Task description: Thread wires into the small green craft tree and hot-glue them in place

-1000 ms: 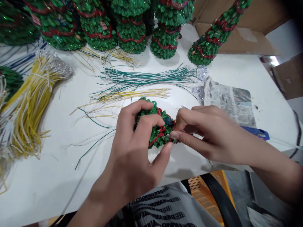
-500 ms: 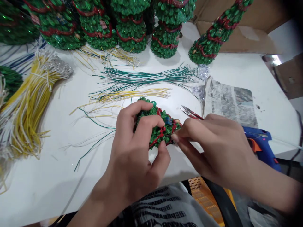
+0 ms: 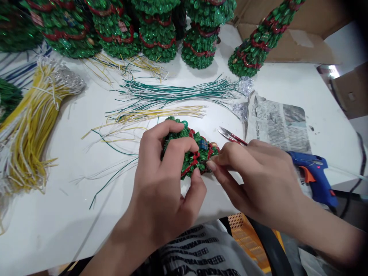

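Observation:
A small green Christmas tree figurine with red garlands, a blue gift and a gold ball lies on its side on the white table. My left hand grips it from the left, fingers over the top and thumb at the near side. Thin green, white and yellow wires trail from its left end. My right hand pinches with thumb and forefinger against the tree's right part; what sits between those fingertips is too small to make out. Red-handled thread snips lie just beyond the right hand.
A blue glue gun rests at right near a folded newspaper. Green wires and yellow wires lie beyond the hands, with a thick yellow bundle at left. Several larger trees and a cardboard box stand behind.
The view has shifted slightly. My left hand keeps its hold on the tree, and my right fingertips stay pinched at nearly the same spot.

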Demonstrator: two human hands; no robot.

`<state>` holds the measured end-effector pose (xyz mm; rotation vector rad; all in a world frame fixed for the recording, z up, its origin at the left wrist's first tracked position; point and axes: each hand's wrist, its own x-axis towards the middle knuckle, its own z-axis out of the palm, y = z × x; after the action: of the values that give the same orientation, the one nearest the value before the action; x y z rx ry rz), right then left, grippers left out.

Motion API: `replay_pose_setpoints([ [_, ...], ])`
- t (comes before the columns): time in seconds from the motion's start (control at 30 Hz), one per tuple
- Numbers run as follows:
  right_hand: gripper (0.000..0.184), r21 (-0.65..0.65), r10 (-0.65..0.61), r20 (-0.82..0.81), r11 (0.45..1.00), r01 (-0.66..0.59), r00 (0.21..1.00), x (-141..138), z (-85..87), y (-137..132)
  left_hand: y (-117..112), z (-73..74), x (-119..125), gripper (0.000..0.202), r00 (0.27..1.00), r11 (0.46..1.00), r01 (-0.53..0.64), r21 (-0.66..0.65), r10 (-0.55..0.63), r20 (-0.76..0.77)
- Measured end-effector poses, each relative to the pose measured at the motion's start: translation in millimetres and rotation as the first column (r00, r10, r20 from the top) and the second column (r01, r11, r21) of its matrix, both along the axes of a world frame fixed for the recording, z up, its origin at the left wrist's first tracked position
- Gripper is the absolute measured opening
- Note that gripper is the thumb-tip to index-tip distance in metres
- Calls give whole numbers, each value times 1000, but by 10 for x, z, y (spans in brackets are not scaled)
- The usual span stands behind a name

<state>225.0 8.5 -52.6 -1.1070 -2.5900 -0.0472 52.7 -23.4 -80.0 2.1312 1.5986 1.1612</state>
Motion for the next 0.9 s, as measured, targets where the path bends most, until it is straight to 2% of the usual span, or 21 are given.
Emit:
replay_pose_setpoints([
  [0.17, 19, -87, 88, 6, 992, -87, 996, 47, 46, 90, -8, 1, -9, 33, 1000, 1000, 3, -21, -3, 6],
  [0.4, 19, -245, 49, -139, 966, -82, 989, 68, -22, 89, 4, -20, -1, 33, 1000, 1000, 12, 2, -12, 16],
  [0.53, 15, -381, -36, -232, 923, -57, 972, 62, -59, 75, 4, -22, -6, 32, 1000, 1000, 18, 5, -18, 18],
  [0.67, 16, -524, -93, -329, 846, -99, 940, 42, -74, 81, 1, -23, -10, 32, 1000, 1000, 17, 6, -17, 25],
  [0.9, 17, -528, -101, -332, 844, -96, 938, 61, -49, 63, -10, -30, -29, 37, 999, 999, 31, -15, -30, 44],
])
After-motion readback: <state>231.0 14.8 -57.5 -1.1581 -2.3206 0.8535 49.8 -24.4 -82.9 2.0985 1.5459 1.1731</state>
